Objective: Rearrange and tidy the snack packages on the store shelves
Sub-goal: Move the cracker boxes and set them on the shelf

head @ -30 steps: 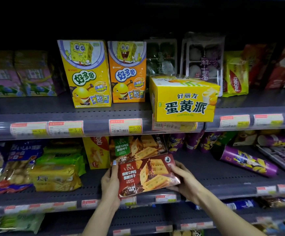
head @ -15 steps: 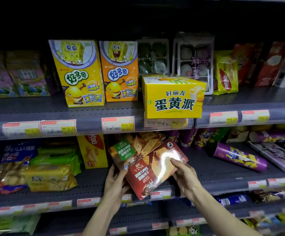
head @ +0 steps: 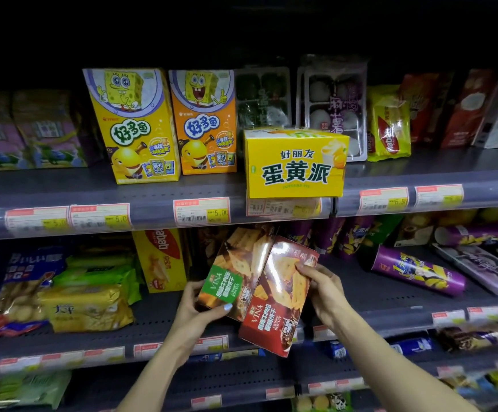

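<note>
Fingers [head: 304, 267] on red box [head: 277, 298], lengthwise upright-tilted

Red cracker box [head: 277, 295], green-labelled cracker box [head: 227, 281]; yellow pie box [head: 295, 165]; purple tube [head: 417, 270].

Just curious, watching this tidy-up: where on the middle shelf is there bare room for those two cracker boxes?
Bare shelf shows between the yellow biscuit box and the lying purple tube, partly behind the red cracker box and green-label cracker box. Left of the yellow box, bagged snacks crowd together.
</note>
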`<state>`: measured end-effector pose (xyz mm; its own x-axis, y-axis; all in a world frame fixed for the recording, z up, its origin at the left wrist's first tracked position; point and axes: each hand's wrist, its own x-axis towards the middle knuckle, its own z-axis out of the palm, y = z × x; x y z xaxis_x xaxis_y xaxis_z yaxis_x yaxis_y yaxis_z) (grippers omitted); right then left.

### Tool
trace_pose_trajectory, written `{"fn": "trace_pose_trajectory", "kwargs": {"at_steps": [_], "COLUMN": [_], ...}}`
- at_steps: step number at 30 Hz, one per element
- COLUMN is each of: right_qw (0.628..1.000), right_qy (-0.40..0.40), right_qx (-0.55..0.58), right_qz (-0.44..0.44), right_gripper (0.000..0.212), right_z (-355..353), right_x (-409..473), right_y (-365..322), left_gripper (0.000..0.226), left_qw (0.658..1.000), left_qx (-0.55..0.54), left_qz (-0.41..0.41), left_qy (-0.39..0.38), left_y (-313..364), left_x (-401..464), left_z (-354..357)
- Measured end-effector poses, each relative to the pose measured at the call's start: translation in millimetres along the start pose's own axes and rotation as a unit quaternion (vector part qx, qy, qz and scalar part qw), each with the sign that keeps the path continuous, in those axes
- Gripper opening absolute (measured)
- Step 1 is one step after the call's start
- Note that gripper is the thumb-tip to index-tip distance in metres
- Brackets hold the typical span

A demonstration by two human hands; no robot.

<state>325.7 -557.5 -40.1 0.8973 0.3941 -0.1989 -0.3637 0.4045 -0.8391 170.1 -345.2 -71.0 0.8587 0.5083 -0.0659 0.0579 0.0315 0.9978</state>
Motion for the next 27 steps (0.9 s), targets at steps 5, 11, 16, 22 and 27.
{"fn": "trace_pose_trajectory", "kwargs": {"at_steps": [5, 11, 16, 22, 27], "right_qw": [0.998, 0.995, 0.992, 0.99, 0.982], "right_qy": [-0.029, -0.066, -0.088, -0.094, -0.124], "right_qx": [-0.045, -0.075, -0.077, -0.066, -0.126], "right_qz": [-0.01, -0.03, -0.052, -0.086, -0.067], "right_gripper": [0.041, 0.055, 0.062, 0.073, 0.089], "right_z": [5, 26, 44, 52, 49], "right_x": [8, 15, 20, 28, 29], "right_y": [-9, -15, -22, -24, -10], "left_gripper": [0.073, 0.101, 0.105, 0.104, 0.097], "left_qw": [0.996, 0.994, 0.995, 0.993, 0.993], "left_qx": [0.075, 0.075, 0.064, 0.06, 0.077], "left_qz": [0.015, 0.016, 0.074, 0.097, 0.092], "left_qy": [-0.039, -0.078, -0.019, -0.01, 0.005], "left_y": [14, 26, 26, 14, -8], "left_x": [13, 24, 27, 32, 32], "left_z": [-18, -21, -25, -28, -25]}}
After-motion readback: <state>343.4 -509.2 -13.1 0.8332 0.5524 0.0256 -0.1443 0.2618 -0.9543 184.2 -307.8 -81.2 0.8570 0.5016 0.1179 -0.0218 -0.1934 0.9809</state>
